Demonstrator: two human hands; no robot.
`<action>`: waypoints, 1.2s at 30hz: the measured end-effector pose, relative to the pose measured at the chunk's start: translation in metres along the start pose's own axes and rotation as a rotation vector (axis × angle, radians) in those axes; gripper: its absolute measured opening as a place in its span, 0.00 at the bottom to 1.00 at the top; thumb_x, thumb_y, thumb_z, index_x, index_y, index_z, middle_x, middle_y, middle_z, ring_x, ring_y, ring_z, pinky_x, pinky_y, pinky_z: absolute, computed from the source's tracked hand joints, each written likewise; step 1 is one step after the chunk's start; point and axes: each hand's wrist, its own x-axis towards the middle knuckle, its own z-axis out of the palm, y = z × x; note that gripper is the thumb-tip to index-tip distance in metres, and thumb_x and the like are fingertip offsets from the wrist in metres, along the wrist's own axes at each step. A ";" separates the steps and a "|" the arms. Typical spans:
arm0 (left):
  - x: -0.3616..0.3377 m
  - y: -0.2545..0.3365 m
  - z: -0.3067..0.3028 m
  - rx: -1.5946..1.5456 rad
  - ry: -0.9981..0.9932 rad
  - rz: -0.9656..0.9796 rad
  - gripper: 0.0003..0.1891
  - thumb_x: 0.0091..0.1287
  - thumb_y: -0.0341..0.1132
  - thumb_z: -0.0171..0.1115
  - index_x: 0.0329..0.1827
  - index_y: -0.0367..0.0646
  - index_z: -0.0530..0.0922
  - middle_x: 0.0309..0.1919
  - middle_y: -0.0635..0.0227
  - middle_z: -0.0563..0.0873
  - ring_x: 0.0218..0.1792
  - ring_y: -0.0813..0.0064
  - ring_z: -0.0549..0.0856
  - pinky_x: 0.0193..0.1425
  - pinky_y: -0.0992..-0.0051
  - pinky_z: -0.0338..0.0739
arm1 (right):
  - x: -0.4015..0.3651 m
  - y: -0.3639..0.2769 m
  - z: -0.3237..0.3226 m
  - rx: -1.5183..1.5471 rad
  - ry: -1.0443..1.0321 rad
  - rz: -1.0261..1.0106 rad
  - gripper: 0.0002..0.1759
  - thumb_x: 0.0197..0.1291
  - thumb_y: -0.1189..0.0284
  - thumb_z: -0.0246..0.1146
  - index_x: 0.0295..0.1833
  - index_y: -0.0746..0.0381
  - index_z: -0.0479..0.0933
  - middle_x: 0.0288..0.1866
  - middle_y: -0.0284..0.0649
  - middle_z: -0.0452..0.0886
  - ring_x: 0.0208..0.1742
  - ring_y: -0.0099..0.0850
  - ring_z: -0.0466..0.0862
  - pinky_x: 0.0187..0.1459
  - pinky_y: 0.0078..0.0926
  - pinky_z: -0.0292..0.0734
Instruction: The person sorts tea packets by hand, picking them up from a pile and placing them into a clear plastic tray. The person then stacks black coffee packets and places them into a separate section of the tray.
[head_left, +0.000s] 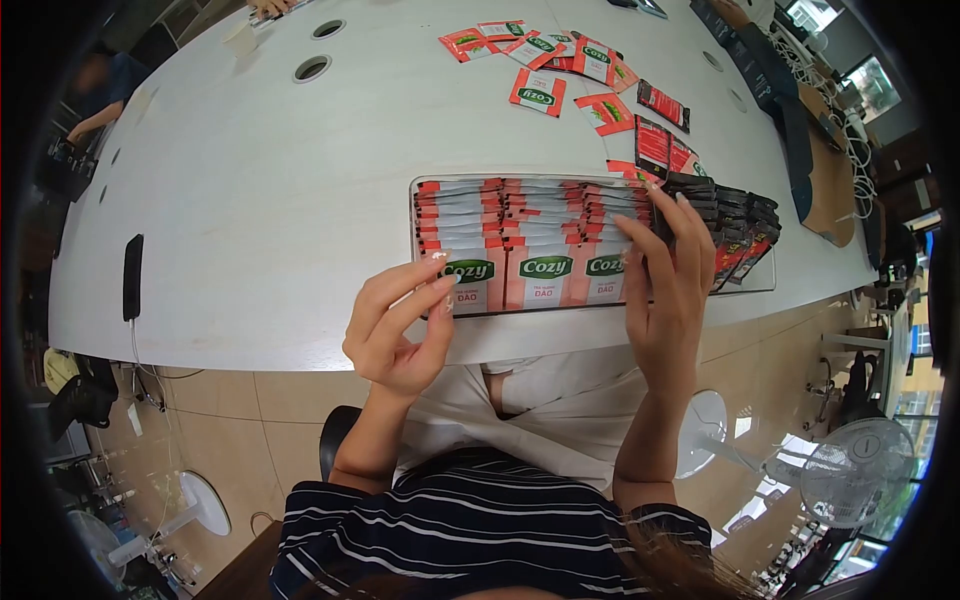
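Observation:
A clear-walled tray (413,215) lies near the table's front edge, filled with rows of red and white Cozy sachets (545,265). At its right part, black sachets (735,215) stand packed in an uneven cluster. My left hand (400,325) is at the tray's front left corner, fingers apart and curved beside the front sachet, holding nothing visible. Over the right part of the red rows is my right hand (670,270), its fingers spread, with fingertips by the sachets near the black ones.
Loose red sachets (538,92) and black sachets (663,106) lie scattered behind the tray. A black phone-like device (133,277) with a cable is at the left. A paper cup (240,40), cable holes and an open cardboard box (825,175) are farther off. Other people's hands show at the far edges.

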 end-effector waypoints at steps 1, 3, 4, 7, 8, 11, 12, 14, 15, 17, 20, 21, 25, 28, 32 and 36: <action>0.000 0.001 -0.003 0.024 -0.037 -0.007 0.11 0.55 0.19 0.63 0.42 0.33 0.82 0.45 0.50 0.85 0.46 0.59 0.85 0.51 0.67 0.79 | -0.001 -0.004 -0.001 0.072 0.018 -0.006 0.12 0.53 0.78 0.64 0.45 0.60 0.79 0.56 0.41 0.75 0.60 0.41 0.73 0.60 0.41 0.65; 0.001 0.000 -0.003 0.051 -0.069 -0.052 0.13 0.57 0.20 0.62 0.46 0.33 0.80 0.51 0.47 0.81 0.52 0.57 0.82 0.57 0.65 0.78 | -0.012 -0.006 0.002 0.207 0.009 -0.030 0.14 0.49 0.71 0.71 0.43 0.60 0.80 0.50 0.39 0.78 0.54 0.40 0.76 0.56 0.39 0.67; 0.003 -0.002 -0.001 0.053 -0.064 -0.087 0.15 0.56 0.21 0.63 0.48 0.34 0.80 0.55 0.47 0.79 0.56 0.56 0.81 0.59 0.65 0.77 | -0.018 -0.010 0.005 0.256 -0.032 -0.022 0.14 0.48 0.69 0.72 0.42 0.59 0.80 0.48 0.38 0.78 0.51 0.39 0.76 0.55 0.38 0.67; 0.008 -0.004 0.007 -0.115 -0.095 -0.311 0.24 0.57 0.23 0.62 0.60 0.35 0.73 0.66 0.46 0.69 0.65 0.55 0.72 0.66 0.61 0.71 | -0.028 -0.019 0.016 0.320 -0.095 -0.024 0.17 0.45 0.62 0.74 0.39 0.58 0.81 0.42 0.34 0.80 0.45 0.36 0.78 0.51 0.35 0.67; 0.009 -0.004 0.010 -0.200 -0.114 -0.408 0.28 0.58 0.24 0.61 0.64 0.35 0.70 0.69 0.45 0.65 0.69 0.54 0.69 0.68 0.60 0.69 | -0.030 -0.019 0.020 0.289 -0.082 -0.041 0.18 0.44 0.60 0.74 0.38 0.58 0.81 0.40 0.33 0.80 0.44 0.35 0.78 0.50 0.34 0.67; 0.009 -0.005 0.011 -0.239 -0.228 -0.437 0.33 0.59 0.25 0.60 0.70 0.36 0.62 0.73 0.45 0.57 0.70 0.55 0.66 0.68 0.60 0.67 | -0.029 -0.021 0.026 0.216 -0.050 -0.061 0.19 0.44 0.55 0.73 0.37 0.57 0.81 0.37 0.31 0.80 0.42 0.33 0.77 0.48 0.32 0.67; 0.009 -0.004 0.011 -0.250 -0.232 -0.452 0.33 0.59 0.25 0.60 0.70 0.36 0.62 0.73 0.45 0.57 0.70 0.55 0.66 0.68 0.60 0.67 | -0.029 -0.022 0.027 0.195 -0.041 -0.062 0.20 0.44 0.54 0.73 0.36 0.57 0.81 0.37 0.31 0.80 0.42 0.32 0.77 0.48 0.32 0.66; 0.009 -0.004 0.011 -0.242 -0.239 -0.454 0.33 0.59 0.25 0.60 0.70 0.35 0.63 0.73 0.45 0.57 0.70 0.55 0.67 0.68 0.61 0.68 | -0.029 -0.026 0.029 0.178 -0.020 -0.019 0.21 0.44 0.52 0.73 0.35 0.57 0.81 0.36 0.31 0.80 0.42 0.31 0.77 0.49 0.32 0.65; 0.009 -0.004 0.011 -0.237 -0.241 -0.455 0.33 0.58 0.25 0.60 0.70 0.35 0.63 0.73 0.45 0.57 0.70 0.56 0.67 0.68 0.62 0.68 | -0.030 -0.028 0.029 0.170 -0.009 0.001 0.22 0.44 0.51 0.73 0.35 0.57 0.81 0.36 0.31 0.80 0.42 0.31 0.77 0.49 0.32 0.65; 0.010 -0.004 0.010 -0.211 -0.246 -0.464 0.32 0.59 0.25 0.60 0.69 0.35 0.64 0.72 0.45 0.58 0.69 0.56 0.67 0.67 0.62 0.68 | -0.032 -0.028 0.034 0.152 0.026 0.007 0.23 0.43 0.50 0.73 0.34 0.57 0.81 0.35 0.30 0.80 0.41 0.31 0.77 0.49 0.32 0.64; 0.009 -0.004 0.012 -0.182 -0.231 -0.454 0.31 0.59 0.26 0.59 0.68 0.34 0.65 0.72 0.44 0.58 0.68 0.56 0.68 0.67 0.63 0.68 | -0.035 -0.027 0.036 0.134 0.046 -0.005 0.23 0.43 0.49 0.73 0.32 0.57 0.80 0.34 0.30 0.79 0.39 0.30 0.76 0.47 0.31 0.63; 0.009 -0.005 0.013 -0.174 -0.222 -0.445 0.31 0.59 0.26 0.59 0.68 0.34 0.65 0.72 0.44 0.59 0.68 0.56 0.69 0.67 0.63 0.68 | -0.035 -0.026 0.036 0.129 0.048 -0.012 0.24 0.43 0.48 0.73 0.32 0.57 0.80 0.33 0.30 0.79 0.38 0.30 0.76 0.46 0.30 0.62; 0.010 -0.005 0.013 -0.149 -0.221 -0.429 0.29 0.59 0.26 0.59 0.67 0.34 0.66 0.71 0.43 0.60 0.68 0.55 0.69 0.67 0.63 0.68 | -0.039 -0.024 0.043 0.140 0.129 -0.038 0.23 0.39 0.49 0.74 0.32 0.56 0.80 0.29 0.30 0.79 0.36 0.31 0.75 0.45 0.30 0.59; 0.011 -0.004 0.013 -0.153 -0.223 -0.442 0.29 0.60 0.27 0.60 0.66 0.34 0.67 0.71 0.43 0.61 0.68 0.55 0.69 0.67 0.63 0.68 | -0.040 -0.022 0.048 0.126 0.166 -0.057 0.24 0.41 0.48 0.73 0.31 0.56 0.80 0.30 0.30 0.79 0.36 0.30 0.75 0.44 0.30 0.60; 0.009 -0.005 0.013 -0.151 -0.220 -0.439 0.28 0.60 0.27 0.60 0.66 0.34 0.68 0.71 0.43 0.60 0.68 0.54 0.69 0.68 0.62 0.67 | -0.040 -0.021 0.050 0.100 0.203 -0.079 0.24 0.44 0.46 0.72 0.30 0.56 0.79 0.32 0.29 0.79 0.37 0.29 0.76 0.44 0.30 0.60; 0.006 -0.009 0.012 -0.107 -0.200 -0.377 0.28 0.61 0.32 0.60 0.65 0.34 0.68 0.72 0.41 0.59 0.69 0.51 0.68 0.67 0.58 0.67 | -0.041 -0.023 0.050 0.137 0.216 -0.059 0.22 0.42 0.50 0.73 0.32 0.56 0.80 0.30 0.30 0.80 0.36 0.30 0.75 0.46 0.30 0.59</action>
